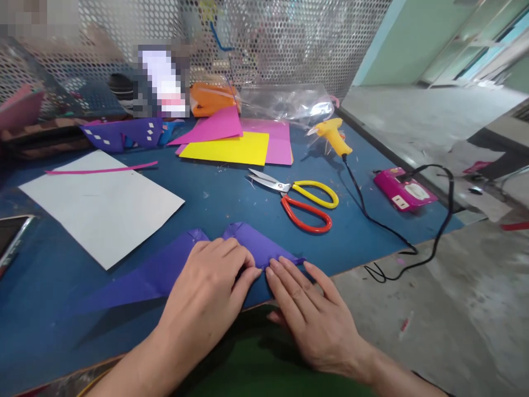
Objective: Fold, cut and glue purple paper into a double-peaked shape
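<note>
A sheet of purple paper (pixel 152 273), cut with pointed ends and curved tops, lies along the near edge of the blue table. My left hand (pixel 215 275) presses on its middle, thumb and curled fingers pinching the near edge. Beside it, my right hand (pixel 309 309) lies with straight fingers on the right part of the near edge, which looks folded over near the tip. The paper under both hands is hidden. Beyond them rest scissors (pixel 285 187) with one yellow and one red handle, blades apart.
A white sheet (pixel 103 209) with a thin magenta strip (pixel 101 169) lies left. Yellow paper (pixel 227 149) and pink paper (pixel 279 143) are stacked behind. A yellow glue gun (pixel 334 137) has its cord running to a pink power socket (pixel 405 190). Purple decorated pieces (pixel 124 134) stand back left.
</note>
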The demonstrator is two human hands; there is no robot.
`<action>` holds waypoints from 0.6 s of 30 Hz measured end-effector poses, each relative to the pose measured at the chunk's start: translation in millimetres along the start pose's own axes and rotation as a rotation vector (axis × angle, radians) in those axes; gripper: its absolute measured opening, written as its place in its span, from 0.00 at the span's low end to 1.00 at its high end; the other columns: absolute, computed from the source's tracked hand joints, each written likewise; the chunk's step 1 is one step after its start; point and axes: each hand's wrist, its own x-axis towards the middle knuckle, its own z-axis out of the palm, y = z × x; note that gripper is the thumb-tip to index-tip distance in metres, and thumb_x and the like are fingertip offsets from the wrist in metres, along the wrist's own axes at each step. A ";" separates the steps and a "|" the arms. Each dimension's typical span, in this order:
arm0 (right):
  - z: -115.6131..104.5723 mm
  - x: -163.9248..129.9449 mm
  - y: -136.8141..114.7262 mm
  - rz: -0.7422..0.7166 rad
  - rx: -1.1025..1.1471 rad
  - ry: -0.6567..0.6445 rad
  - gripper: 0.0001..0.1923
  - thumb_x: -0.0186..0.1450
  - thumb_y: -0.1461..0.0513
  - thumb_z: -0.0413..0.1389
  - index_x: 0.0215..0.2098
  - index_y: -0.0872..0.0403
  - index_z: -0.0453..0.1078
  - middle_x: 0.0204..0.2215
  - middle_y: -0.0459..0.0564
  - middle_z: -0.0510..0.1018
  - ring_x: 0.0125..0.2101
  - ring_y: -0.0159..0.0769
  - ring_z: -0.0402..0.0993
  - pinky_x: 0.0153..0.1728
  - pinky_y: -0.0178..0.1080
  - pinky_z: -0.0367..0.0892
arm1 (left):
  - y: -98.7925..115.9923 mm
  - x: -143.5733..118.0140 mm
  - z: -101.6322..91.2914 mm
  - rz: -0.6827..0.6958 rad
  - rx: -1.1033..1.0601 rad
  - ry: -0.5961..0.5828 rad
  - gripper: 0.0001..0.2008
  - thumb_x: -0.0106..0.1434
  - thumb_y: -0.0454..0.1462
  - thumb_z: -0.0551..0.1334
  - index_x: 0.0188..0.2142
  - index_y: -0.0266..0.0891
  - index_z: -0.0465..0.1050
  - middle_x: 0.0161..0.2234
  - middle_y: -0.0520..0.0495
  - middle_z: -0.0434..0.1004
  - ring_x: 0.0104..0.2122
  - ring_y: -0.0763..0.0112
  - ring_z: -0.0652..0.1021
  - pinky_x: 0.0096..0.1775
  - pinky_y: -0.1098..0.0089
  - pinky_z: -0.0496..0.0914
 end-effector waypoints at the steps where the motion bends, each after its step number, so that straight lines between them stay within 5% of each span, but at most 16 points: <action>1: -1.6 -0.1 0.8 -0.002 -0.002 -0.003 0.20 0.77 0.60 0.46 0.59 0.61 0.71 0.61 0.55 0.72 0.61 0.41 0.69 0.67 0.47 0.53 | -0.3 -0.4 -0.6 -0.005 -0.010 -0.008 0.09 0.70 0.34 0.57 0.31 0.41 0.66 0.30 0.53 0.72 0.31 0.66 0.72 0.38 0.61 0.60; 13: -18.3 -7.6 3.3 0.152 -0.104 0.010 0.21 0.74 0.61 0.50 0.59 0.67 0.70 0.59 0.59 0.74 0.62 0.52 0.67 0.69 0.49 0.48 | -3.3 0.0 1.3 -0.022 -0.089 -0.010 0.10 0.68 0.34 0.60 0.29 0.40 0.68 0.30 0.52 0.74 0.32 0.66 0.73 0.39 0.60 0.61; 18: -2.2 10.5 -4.8 -0.061 0.096 0.129 0.17 0.72 0.64 0.52 0.55 0.66 0.72 0.54 0.59 0.79 0.59 0.46 0.73 0.62 0.46 0.65 | -4.8 0.6 4.4 -0.012 -0.098 0.012 0.10 0.68 0.32 0.59 0.29 0.40 0.68 0.29 0.53 0.72 0.32 0.66 0.72 0.39 0.60 0.61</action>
